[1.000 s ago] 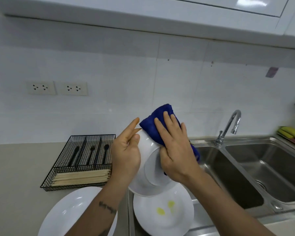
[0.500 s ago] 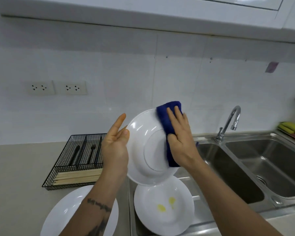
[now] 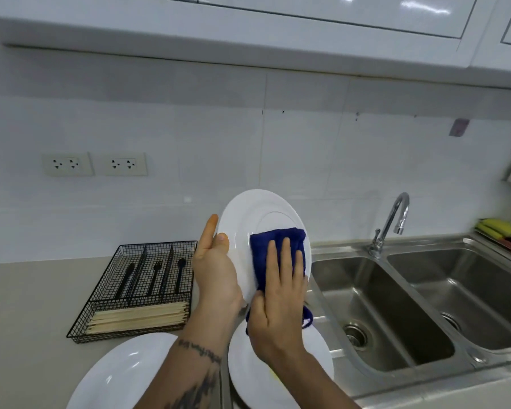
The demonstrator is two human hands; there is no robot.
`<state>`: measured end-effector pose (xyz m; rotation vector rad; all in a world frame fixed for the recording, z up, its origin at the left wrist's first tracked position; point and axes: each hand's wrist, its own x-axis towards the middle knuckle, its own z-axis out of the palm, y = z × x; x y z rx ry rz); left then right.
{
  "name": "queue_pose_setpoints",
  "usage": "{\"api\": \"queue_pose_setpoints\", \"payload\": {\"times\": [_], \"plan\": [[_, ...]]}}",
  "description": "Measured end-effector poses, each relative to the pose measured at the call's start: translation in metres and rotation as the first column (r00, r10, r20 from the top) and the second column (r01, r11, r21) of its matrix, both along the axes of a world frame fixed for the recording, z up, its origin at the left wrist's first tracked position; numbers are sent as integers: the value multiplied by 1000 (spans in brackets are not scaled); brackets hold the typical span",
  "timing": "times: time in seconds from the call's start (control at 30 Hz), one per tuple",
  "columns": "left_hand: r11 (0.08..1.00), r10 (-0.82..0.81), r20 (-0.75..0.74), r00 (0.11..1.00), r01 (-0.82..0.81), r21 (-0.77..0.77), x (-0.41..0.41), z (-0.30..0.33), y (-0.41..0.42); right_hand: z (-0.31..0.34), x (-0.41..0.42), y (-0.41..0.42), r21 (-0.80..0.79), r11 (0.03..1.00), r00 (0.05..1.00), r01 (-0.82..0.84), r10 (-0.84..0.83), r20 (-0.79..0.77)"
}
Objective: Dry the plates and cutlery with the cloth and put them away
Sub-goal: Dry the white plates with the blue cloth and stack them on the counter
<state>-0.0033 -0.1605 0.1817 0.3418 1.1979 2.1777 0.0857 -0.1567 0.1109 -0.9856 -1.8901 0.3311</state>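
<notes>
Blue fuzzy cloth [image 3: 273, 246] against glossy round white plate [image 3: 248, 214]

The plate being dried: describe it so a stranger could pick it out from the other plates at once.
Start at the steel double sink and look just left of its rim, above the counter. The held plate is there, tilted up in the air, gripped at its edge by the left hand. Unlike the two plates lying flat below, the right hand presses a blue cloth on it.

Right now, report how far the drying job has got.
Done: black cutlery sits in the wire tray; one plate lies on the counter. In hand: left hand holds a plate, right hand wiping with the blue cloth. Left: the plate by the sink.
</notes>
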Motion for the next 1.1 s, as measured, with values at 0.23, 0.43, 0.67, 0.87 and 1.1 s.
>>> {"api": "queue_pose_setpoints", "payload": {"times": [0.23,0.43,0.67,0.87,1.1], "plan": [[992,-94,-103,990,101,70,-2,3,-7,31,-3,9,18,989,979,-146,142,145],[985,-152,-240,959,166,38,7,-7,-24,64,-5,60,14,996,976,-85,81,204],[956,-249,-174,953,270,115,-13,-4,-45,67,35,92,-380,895,971,-234,194,-141],[969,-226,-68,972,232,89,-11,-15,-43,46,45,97,-506,799,932,-325,180,-315],[963,-266,-442,857,252,-91,-26,-9,-38,42,61,88,-459,835,925,-304,144,-351]]}}
